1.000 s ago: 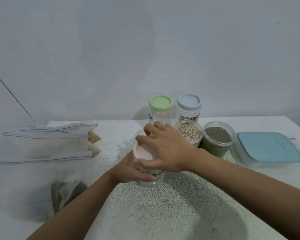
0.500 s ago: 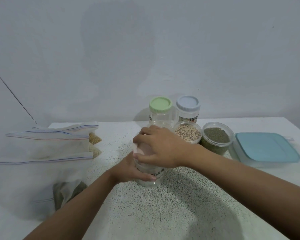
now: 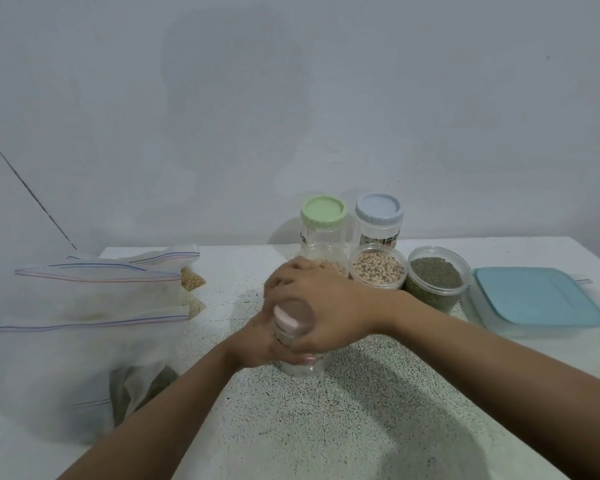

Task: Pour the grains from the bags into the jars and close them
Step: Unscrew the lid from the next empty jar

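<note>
A clear jar (image 3: 303,367) with a pink lid (image 3: 286,318) stands at the table's middle. My left hand (image 3: 260,344) grips the jar's body from the left. My right hand (image 3: 321,306) is curled over the pink lid and holds it from above. Several clear zip bags (image 3: 90,306) with grains lie at the left. Behind my hands stand a green-lidded jar (image 3: 323,223), a blue-lidded jar (image 3: 379,221), an open tub of pale beans (image 3: 377,270) and an open tub of green grains (image 3: 435,282).
A flat container with a blue lid (image 3: 537,299) sits at the right. The speckled white table (image 3: 326,427) ends at a plain wall. Another open tub shows partly behind my right hand.
My right hand has turned on the pink lid, its wrist swinging over the jar. The left hand keeps its hold on the jar's body.
</note>
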A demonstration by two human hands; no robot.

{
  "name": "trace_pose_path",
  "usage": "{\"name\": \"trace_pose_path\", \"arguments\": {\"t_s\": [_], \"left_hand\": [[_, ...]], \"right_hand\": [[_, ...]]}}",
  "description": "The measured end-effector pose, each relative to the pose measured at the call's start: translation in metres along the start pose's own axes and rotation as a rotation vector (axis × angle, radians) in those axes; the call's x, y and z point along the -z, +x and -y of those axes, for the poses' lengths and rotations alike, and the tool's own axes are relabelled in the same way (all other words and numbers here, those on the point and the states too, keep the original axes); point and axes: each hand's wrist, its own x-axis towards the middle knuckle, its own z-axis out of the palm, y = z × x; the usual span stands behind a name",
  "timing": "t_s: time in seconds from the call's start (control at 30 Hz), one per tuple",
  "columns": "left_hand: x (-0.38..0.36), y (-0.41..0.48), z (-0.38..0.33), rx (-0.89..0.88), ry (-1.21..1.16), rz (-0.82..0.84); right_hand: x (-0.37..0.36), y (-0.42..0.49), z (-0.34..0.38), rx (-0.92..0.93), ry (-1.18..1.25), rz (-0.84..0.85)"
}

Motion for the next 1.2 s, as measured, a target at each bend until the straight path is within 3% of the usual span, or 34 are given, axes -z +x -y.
{"name": "trace_pose_path", "arguments": {"t_s": [0.1,0.17,0.27,0.33,0.5,0.67,0.8,0.93,1.03,1.2], "left_hand": [[0.0,0.0,-0.001,0.03,0.007,0.035],[0.0,0.0,-0.005,0.05,0.053,0.049],[0.0,-0.001,-0.003,0.053,0.047,0.03],[-0.001,0.0,-0.004,0.022,0.056,-0.007],[0.0,0.004,0.001,-0.003,0.0,0.013],[-0.001,0.004,0.005,0.018,-0.007,0.002],[-0.004,0.005,0.009,-0.013,0.02,-0.066],[-0.012,0.003,0.017,-0.01,0.037,-0.112],[-0.016,0.008,0.017,-0.015,0.065,-0.086],[-0.027,0.019,0.019,-0.006,0.09,-0.087]], "right_hand": [[0.008,0.0,0.002,0.012,0.181,-0.061],[0.007,0.0,0.004,-0.113,0.035,-0.13],[-0.002,0.001,0.008,-0.339,-0.253,-0.031],[-0.008,0.002,0.01,-0.358,-0.279,-0.009],[-0.001,-0.001,0.003,-0.182,0.01,-0.032],[0.011,-0.013,-0.005,-0.077,0.242,-0.27],[0.025,-0.026,-0.011,-0.16,0.517,-0.519],[0.018,-0.055,-0.03,-0.341,0.79,-0.596],[0.004,-0.07,-0.045,-0.467,0.613,-0.612],[-0.031,-0.087,-0.066,-0.584,0.421,-0.386]]}}
